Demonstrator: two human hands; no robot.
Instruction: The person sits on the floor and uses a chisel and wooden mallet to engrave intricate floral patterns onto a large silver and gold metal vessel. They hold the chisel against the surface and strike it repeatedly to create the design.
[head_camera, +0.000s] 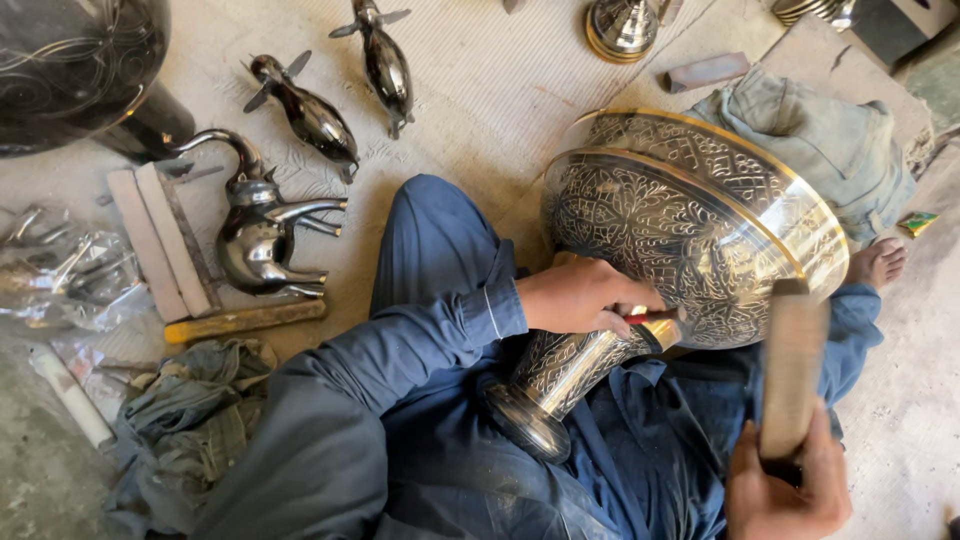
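Blue work clothes, cuffed sleeve (495, 305), bare foot (878, 262)

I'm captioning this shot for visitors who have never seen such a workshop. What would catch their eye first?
The large engraved metal goblet bowl lying tilted across the person's lap at centre right. The left hand presses a small chisel against its neck, and the right hand raises a wooden mallet at lower right. Dark metal animal figures stand on the floor at upper left.
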